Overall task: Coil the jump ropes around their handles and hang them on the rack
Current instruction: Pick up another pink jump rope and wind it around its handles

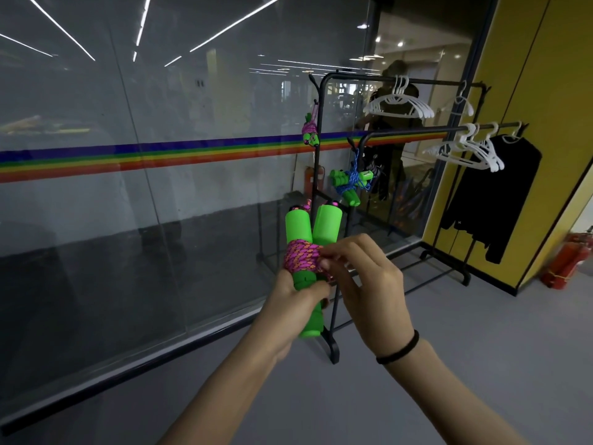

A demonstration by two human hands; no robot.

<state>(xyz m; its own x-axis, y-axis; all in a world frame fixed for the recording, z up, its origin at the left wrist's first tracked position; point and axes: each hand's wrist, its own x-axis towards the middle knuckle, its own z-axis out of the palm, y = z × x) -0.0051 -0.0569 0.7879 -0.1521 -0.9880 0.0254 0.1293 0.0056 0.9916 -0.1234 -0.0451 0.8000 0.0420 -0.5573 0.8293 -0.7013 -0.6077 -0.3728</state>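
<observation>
Jump rope (301,256): pink cord (300,248) wound round 2 green handles (296,224). Left hand (290,303) fingers clamp the handles; right hand (365,281) fingers pinch the cord.

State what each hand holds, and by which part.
The left hand grips the two green handles near their lower ends, below the coil. The right hand pinches the pink rope at the coil's right edge.

Office-style corridor, glass wall (160,226) running along one side, rainbow stripe (160,155) crossing it, strip lights (61,30) reflecting in it, clothes rack (359,75) standing beside it, fire extinguishers (564,261) sitting by a yellow wall (513,91).
</observation>
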